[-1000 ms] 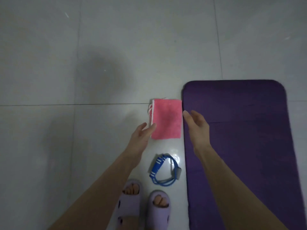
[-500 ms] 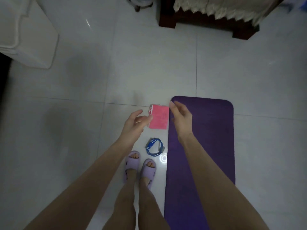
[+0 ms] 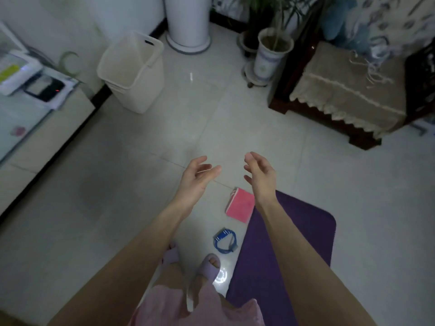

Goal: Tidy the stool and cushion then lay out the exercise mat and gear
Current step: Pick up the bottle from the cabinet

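Left hand (image 3: 196, 177) and right hand (image 3: 260, 177) raised above the floor (image 3: 141, 184), palms turned toward each other, fingers loosely spread. Gripping nothing, touching nothing, well clear of everything below.

Purple exercise mat (image 3: 294, 243) unrolled flat on the tiles, down on the right side, rounded far end pointing toward the wooden seat with the fringed beige cover (image 3: 341, 90). Folded pink towel (image 3: 240, 205) just beside the mat's left edge near that far end; touching or not, cannot tell, with the right forearm across the join. Coiled blue band (image 3: 225, 241) on the floor along the same edge, nearer the lilac slippers (image 3: 210, 264). Set out this way, probably, to keep the mat's surface free while leaving both pieces within easy reach from it.

By this layout, close to done: mat down, gear lined up alongside. Empty, relaxed hands fitting either a pause or readiness for a last adjustment; cannot tell which. White bin (image 3: 134, 71) and potted plant (image 3: 270, 55) farther off, not involved.
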